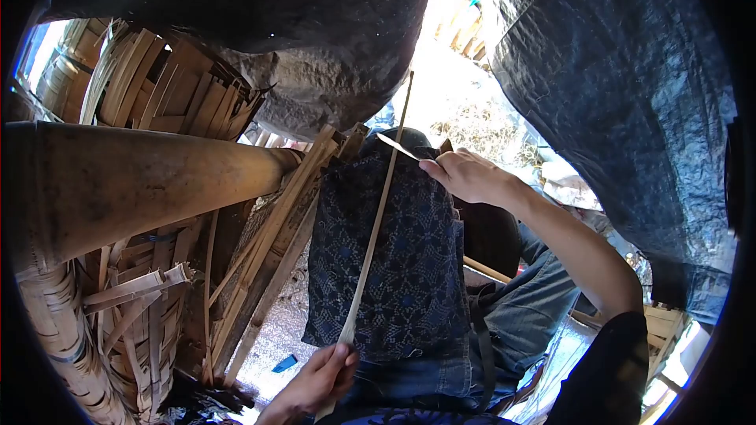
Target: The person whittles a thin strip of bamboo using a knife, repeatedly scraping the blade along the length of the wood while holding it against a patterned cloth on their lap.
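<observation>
A long thin bamboo strip (378, 220) runs up from my left hand (321, 378), whose fingers are wrapped round it near its lower end. My right hand (465, 175) is closed on a knife, with its pale blade (398, 146) pointing left and lying across the strip's upper part. The knife's handle is mostly hidden by my fingers. Under the strip, a dark blue patterned cloth (394, 267) covers my lap.
A thick bamboo pole (150, 181) juts in from the left, above woven bamboo baskets (87, 338). Split bamboo pieces (272, 267) lean beside the cloth. Dark sheeting (614, 102) hangs overhead and to the right. A small blue scrap (285, 363) lies on the ground.
</observation>
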Demonstrator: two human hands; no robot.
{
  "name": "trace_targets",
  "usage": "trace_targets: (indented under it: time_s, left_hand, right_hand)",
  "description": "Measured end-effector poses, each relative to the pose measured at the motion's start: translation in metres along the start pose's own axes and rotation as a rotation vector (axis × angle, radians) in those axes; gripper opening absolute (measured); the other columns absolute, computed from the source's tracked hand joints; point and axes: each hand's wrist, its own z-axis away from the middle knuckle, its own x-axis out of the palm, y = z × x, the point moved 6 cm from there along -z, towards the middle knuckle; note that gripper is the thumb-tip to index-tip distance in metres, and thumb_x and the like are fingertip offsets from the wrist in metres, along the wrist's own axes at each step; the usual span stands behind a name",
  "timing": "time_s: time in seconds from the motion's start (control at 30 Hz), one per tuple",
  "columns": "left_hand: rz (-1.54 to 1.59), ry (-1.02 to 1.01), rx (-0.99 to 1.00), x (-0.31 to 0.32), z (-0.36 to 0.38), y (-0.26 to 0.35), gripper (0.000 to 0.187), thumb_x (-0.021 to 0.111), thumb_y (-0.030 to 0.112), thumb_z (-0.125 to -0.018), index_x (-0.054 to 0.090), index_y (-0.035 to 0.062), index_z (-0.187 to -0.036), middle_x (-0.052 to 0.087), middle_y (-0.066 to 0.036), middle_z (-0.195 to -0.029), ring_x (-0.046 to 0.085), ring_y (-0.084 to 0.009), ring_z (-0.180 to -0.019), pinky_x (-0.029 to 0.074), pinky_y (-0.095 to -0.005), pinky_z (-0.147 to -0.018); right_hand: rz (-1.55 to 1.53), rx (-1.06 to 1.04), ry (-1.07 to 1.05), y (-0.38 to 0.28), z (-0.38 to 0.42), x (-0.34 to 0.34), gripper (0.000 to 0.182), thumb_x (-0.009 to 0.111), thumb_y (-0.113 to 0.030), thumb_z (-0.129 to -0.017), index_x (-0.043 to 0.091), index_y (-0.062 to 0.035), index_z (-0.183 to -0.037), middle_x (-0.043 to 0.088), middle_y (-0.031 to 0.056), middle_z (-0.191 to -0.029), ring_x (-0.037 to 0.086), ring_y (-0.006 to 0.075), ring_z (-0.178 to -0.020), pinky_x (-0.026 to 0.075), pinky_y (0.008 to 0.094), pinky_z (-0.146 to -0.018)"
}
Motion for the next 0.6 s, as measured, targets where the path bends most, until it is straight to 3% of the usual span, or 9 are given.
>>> trace_targets:
  time_s: [0.1, 0.17, 0.3, 0.37, 0.4, 0.43, 0.5, 0.57, 0.6]
  left_hand:
    - [0.009, 0.198, 0.128, 0.005, 0.025, -0.002, 0.034, 0.039, 0.044, -0.096, 0.044, 0.0162, -0.075, 0.032, 0.007, -0.056, 0.029, -0.0057, -0.045, 0.023, -0.0221, -0.041]
    - [-0.051, 0.219, 0.087, -0.017, 0.025, -0.025, 0.032, 0.039, 0.042, -0.096, 0.044, 0.0173, -0.076, 0.030, 0.007, -0.056, 0.027, -0.0052, -0.045, 0.022, -0.0216, -0.041]
    - [-0.017, 0.148, 0.120, -0.025, 0.030, -0.030, 0.029, 0.041, 0.039, -0.096, 0.046, 0.0163, -0.078, 0.033, 0.007, -0.056, 0.030, -0.0043, -0.045, 0.023, -0.0206, -0.041]
    - [0.052, 0.168, 0.082, -0.026, 0.032, -0.023, 0.028, 0.045, 0.037, -0.095, 0.050, 0.0147, -0.080, 0.036, 0.006, -0.056, 0.033, -0.0041, -0.046, 0.025, -0.0201, -0.040]
    - [0.003, 0.096, 0.058, -0.029, 0.024, -0.023, 0.030, 0.038, 0.039, -0.097, 0.045, 0.0137, -0.081, 0.033, 0.006, -0.056, 0.029, -0.0051, -0.044, 0.024, -0.0207, -0.039]
    - [-0.042, 0.021, 0.035, -0.029, 0.018, -0.022, 0.033, 0.031, 0.041, -0.098, 0.040, 0.0127, -0.083, 0.030, 0.005, -0.056, 0.026, -0.0062, -0.043, 0.022, -0.0214, -0.038]
    - [0.006, -0.004, 0.010, -0.023, 0.005, -0.009, 0.034, 0.032, 0.042, -0.098, 0.040, 0.0121, -0.084, 0.026, 0.005, -0.059, 0.023, -0.0068, -0.046, 0.023, -0.0224, -0.041]
    - [-0.011, -0.027, 0.083, -0.017, -0.015, 0.004, 0.034, 0.032, 0.042, -0.098, 0.041, 0.0121, -0.084, 0.025, 0.006, -0.058, 0.023, -0.0064, -0.046, 0.022, -0.0220, -0.041]
    - [-0.006, -0.028, 0.080, -0.015, -0.025, 0.010, 0.034, 0.032, 0.042, -0.098, 0.041, 0.0121, -0.084, 0.025, 0.006, -0.058, 0.023, -0.0064, -0.046, 0.022, -0.0220, -0.041]
  right_hand:
    - [0.053, -0.059, 0.005, 0.002, -0.015, -0.001, 0.063, 0.032, -0.041, -0.098, 0.051, 0.0004, -0.055, 0.046, 0.0126, -0.043, 0.051, 0.0229, -0.038, 0.046, 0.0395, -0.046]
    - [0.106, 0.022, -0.109, -0.003, -0.021, -0.009, 0.062, 0.033, -0.041, -0.097, 0.052, 0.0007, -0.056, 0.046, 0.0113, -0.042, 0.050, 0.0219, -0.037, 0.047, 0.0376, -0.045]
    - [0.341, -0.011, 0.116, 0.044, -0.064, -0.017, 0.060, 0.034, -0.038, -0.098, 0.056, 0.0013, -0.058, 0.052, 0.0125, -0.046, 0.055, 0.0235, -0.041, 0.048, 0.0365, -0.044]
    - [0.369, 0.193, 0.134, 0.068, -0.072, -0.036, 0.056, 0.033, -0.037, -0.098, 0.059, 0.0026, -0.068, 0.058, 0.0176, -0.056, 0.061, 0.0284, -0.051, 0.050, 0.0398, -0.048]
    - [0.183, 0.344, 0.147, 0.076, -0.068, -0.042, 0.054, 0.032, -0.038, -0.098, 0.061, 0.0033, -0.078, 0.061, 0.0215, -0.067, 0.063, 0.0317, -0.062, 0.051, 0.0416, -0.055]
    - [0.108, 0.266, 0.347, 0.073, -0.063, -0.048, 0.054, 0.030, -0.039, -0.098, 0.060, 0.0037, -0.083, 0.062, 0.0230, -0.073, 0.064, 0.0318, -0.067, 0.051, 0.0418, -0.060]
    - [-0.065, 0.218, 0.337, 0.044, -0.038, -0.048, 0.047, 0.030, -0.032, -0.099, 0.057, 0.0059, -0.091, 0.060, 0.0217, -0.067, 0.063, 0.0321, -0.070, 0.051, 0.0384, -0.059]
    - [0.087, -0.282, 0.571, 0.007, -0.007, -0.028, 0.038, 0.030, -0.025, -0.099, 0.052, 0.0060, -0.095, 0.053, 0.0160, -0.057, 0.061, 0.0268, -0.056, 0.048, 0.0344, -0.046]
    - [-0.040, -0.083, 0.279, -0.007, 0.002, -0.021, 0.034, 0.031, -0.023, -0.099, 0.051, 0.0047, -0.094, 0.049, 0.0116, -0.054, 0.057, 0.0220, -0.048, 0.043, 0.0314, -0.039]
